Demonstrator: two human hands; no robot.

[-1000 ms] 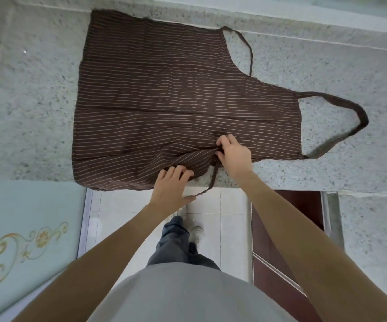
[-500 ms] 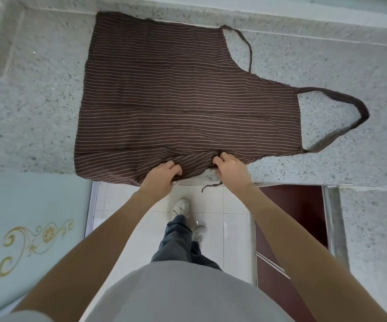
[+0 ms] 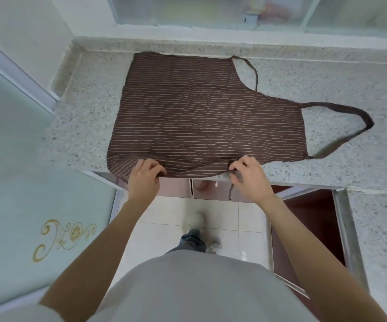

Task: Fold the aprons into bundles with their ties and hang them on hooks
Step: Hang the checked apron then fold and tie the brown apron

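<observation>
Gripping the near hem of the brown striped apron point(image 3: 201, 117), the left hand point(image 3: 144, 180) curls its fingers over the cloth at the front edge of the speckled stone counter point(image 3: 80, 122). The apron lies spread flat on that counter, bib toward the right. Further right, the right hand point(image 3: 250, 177) pinches the same edge where a thin waist tie point(image 3: 230, 192) dangles below the counter. At the far right, the neck loop point(image 3: 350, 122) lies open on the stone.
</observation>
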